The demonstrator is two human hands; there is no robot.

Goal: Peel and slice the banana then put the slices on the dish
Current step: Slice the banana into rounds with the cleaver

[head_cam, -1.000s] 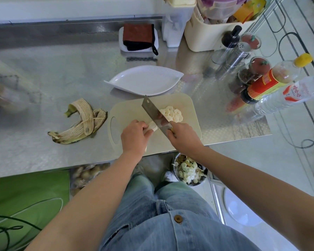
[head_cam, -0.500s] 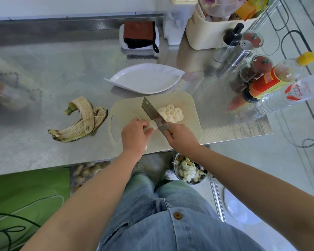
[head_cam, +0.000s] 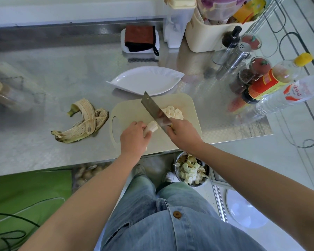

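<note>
On the beige cutting board, my left hand grips the remaining stub of peeled banana. My right hand holds the handle of a cleaver, whose blade stands just right of the stub's cut end. A pile of several banana slices lies behind the blade on the board. The white leaf-shaped dish sits bare just beyond the board. The banana peel lies on the steel counter to the left.
Bottles and spice jars crowd the counter's right side. A cream bin and a folded cloth on a tray stand at the back. A jar lies far left. A scrap bowl sits below the counter's front edge.
The cleaver has come up off the banana and shifted slightly right, exposing the stub's cut end. My left hand keeps its hold on the stub.
</note>
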